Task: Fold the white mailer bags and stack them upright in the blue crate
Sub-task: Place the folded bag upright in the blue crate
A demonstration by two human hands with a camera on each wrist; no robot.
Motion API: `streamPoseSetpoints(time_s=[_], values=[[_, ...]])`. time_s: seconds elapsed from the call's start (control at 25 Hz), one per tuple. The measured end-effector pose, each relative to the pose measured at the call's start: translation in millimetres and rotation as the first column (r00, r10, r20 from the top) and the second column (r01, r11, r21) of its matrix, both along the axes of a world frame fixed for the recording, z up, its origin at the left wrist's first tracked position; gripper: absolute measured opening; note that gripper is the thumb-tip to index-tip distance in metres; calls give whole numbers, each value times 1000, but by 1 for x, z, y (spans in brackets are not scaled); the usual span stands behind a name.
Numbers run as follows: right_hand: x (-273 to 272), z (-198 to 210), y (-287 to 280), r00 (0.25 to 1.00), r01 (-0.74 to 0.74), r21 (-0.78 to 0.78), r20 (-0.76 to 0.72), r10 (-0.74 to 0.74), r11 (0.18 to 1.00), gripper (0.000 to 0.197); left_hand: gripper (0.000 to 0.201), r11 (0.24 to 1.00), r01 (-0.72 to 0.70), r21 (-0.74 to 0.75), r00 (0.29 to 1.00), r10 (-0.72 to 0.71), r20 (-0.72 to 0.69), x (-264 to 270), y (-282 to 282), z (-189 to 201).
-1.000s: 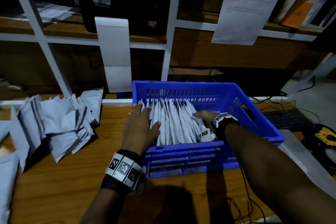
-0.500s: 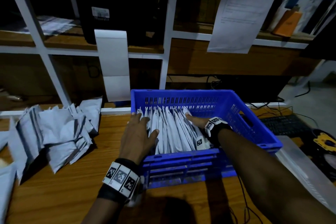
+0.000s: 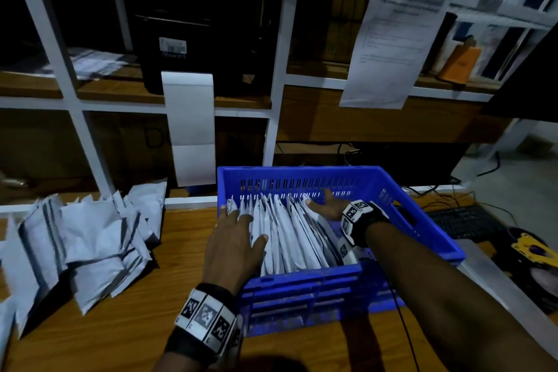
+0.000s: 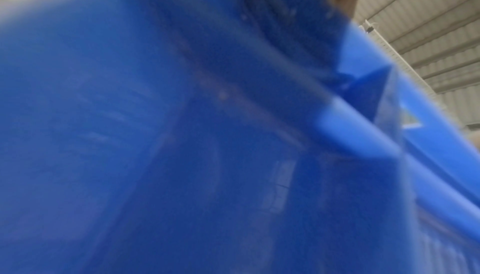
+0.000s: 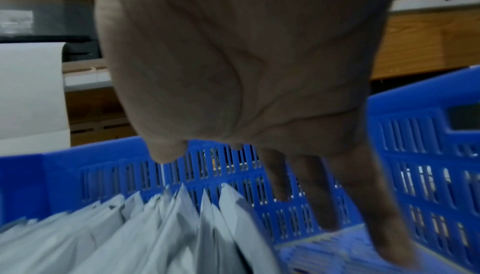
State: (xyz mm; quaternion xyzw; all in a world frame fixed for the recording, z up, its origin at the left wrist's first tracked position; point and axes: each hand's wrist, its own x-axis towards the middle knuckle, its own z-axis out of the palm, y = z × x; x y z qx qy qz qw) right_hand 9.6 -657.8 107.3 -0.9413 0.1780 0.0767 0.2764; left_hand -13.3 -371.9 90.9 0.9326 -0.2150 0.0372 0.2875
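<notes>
The blue crate stands on the wooden table and holds a row of folded white mailer bags on edge. My left hand lies flat with spread fingers on the leftmost bags at the crate's left front corner. My right hand is inside the crate, at the far end of the row's right side, with its fingers straight and pointing down beside the bags. Neither hand holds anything. The left wrist view shows only the blurred crate wall.
A loose pile of white mailer bags lies on the table to the left. A white shelf frame with a black printer and a hanging label strip rises behind the crate. A keyboard, cables and a yellow tape roll sit at the right.
My right hand has slid from the crate's front toward its back along the right side of the row. My left hand has kept its place on the left bags.
</notes>
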Motion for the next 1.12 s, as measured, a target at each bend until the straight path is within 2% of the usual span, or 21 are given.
streamPoseSetpoints(time_s=[0.12, 0.24, 0.36, 0.52, 0.72, 0.88, 1.0, 1.12], values=[[1, 34, 5, 998, -63, 10, -17, 63, 998, 72, 53, 1000, 9, -14, 1000, -9, -10, 1, 0, -3], [-1, 73, 16, 981, -115, -26, 157, 117, 993, 70, 53, 1000, 12, -16, 1000, -12, -2, 0, -1, -4], [-21, 108, 44, 906, -172, -96, 376, 195, 980, 64, 50, 996, 20, -88, 1000, -19, 21, 1, -1, -1], [-69, 128, 85, 773, -115, -198, 597, 213, 973, 58, 42, 977, 22, -213, 992, 6, 128, -5, 0, 4], [-140, 113, 141, 679, 17, -165, 726, 110, 986, 57, 46, 902, 189, -389, 950, -68, 304, -28, 16, 8], [-178, 89, 178, 615, 64, -67, 788, 13, 996, 56, 55, 836, 293, -464, 939, -159, 306, -66, 43, 14], [-193, 80, 208, 579, 94, 1, 814, -55, 996, 56, 60, 819, 291, -494, 943, -159, 292, -91, 76, 16], [-202, 74, 241, 526, 105, -8, 849, -48, 994, 56, 57, 804, 287, -520, 943, -142, 302, -110, 115, 15]])
